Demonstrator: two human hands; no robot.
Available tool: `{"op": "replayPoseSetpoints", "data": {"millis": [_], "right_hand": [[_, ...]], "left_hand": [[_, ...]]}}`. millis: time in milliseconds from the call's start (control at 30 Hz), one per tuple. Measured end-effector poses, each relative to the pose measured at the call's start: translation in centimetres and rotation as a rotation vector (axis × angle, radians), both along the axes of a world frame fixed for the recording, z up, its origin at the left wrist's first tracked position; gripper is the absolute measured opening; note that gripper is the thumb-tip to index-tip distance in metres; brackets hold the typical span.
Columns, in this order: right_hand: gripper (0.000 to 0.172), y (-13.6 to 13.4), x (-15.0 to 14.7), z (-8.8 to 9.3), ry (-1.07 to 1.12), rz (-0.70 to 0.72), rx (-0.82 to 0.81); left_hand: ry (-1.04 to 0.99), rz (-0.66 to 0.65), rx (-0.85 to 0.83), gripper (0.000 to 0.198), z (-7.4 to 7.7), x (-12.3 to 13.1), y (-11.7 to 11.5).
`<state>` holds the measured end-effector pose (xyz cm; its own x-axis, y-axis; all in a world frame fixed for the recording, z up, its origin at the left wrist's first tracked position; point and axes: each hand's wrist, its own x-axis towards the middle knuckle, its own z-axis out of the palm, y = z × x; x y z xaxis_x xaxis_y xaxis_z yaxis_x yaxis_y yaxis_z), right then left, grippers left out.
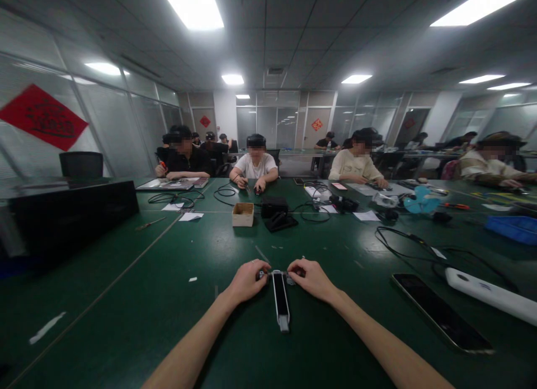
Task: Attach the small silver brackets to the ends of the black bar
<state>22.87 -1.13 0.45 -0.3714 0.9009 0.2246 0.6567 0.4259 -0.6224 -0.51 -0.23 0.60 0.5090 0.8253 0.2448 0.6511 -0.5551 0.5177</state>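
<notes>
A long, narrow dark device with a silver end [280,297] lies on the green table [168,299], pointing toward me. My left hand [247,280] pinches its far end from the left with curled fingers. My right hand [311,278] grips the same far end from the right, fingers closed. A small grey part sits between my fingertips at that end; I cannot make out its details.
A black phone [440,312] and a white power strip [490,294] with a black cable lie to my right. A small cardboard box [243,214], black boxes [274,207], papers and cables sit mid-table. A large black case [71,210] stands left. Several people work at the far side.
</notes>
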Motion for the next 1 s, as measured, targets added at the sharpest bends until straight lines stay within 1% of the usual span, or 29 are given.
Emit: {"op": "replayPoseSetpoints", "data": {"millis": [367,500,800,900,1000], "right_hand": [[0.016,-0.28,0.01,0.26,0.06,-0.008,-0.094],[0.017,-0.06,0.03,-0.03,0.046,-0.01,-0.064],[0.016,-0.23,-0.51,-0.1,0.049,-0.013,-0.009],[0.015,-0.22,-0.55,-0.19,0.055,-0.014,0.009],[0.016,-0.02,-0.14,-0.1,0.024,0.018,0.012]], "left_hand": [[-0.009,0.0,-0.004,0.021,0.04,0.0,-0.04],[-0.025,-0.018,0.01,0.022,0.03,-0.04,-0.01],[-0.014,-0.011,0.02,0.023,-0.35,-0.03,0.21],[-0.01,-0.002,0.014,0.023,-0.26,0.0,0.13],[-0.002,0.005,-0.002,0.023,0.01,0.02,-0.02]]}}
